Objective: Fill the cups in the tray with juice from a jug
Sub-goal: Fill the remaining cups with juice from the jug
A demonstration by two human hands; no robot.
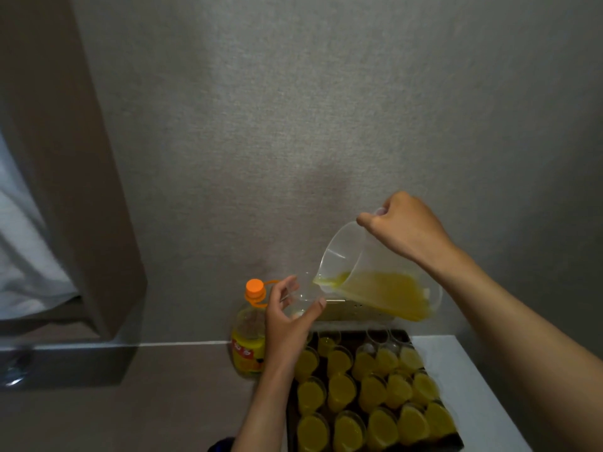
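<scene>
Partly, left hand hides the clear cup.

White table carries dark tray; juice bottle on grey counter

Right hand grips handle of clear jug, tilted, spout at rim of clear cup held up in left hand. Below: dark tray of juice-filled cups. Orange-capped juice bottle beside tray, left.
</scene>
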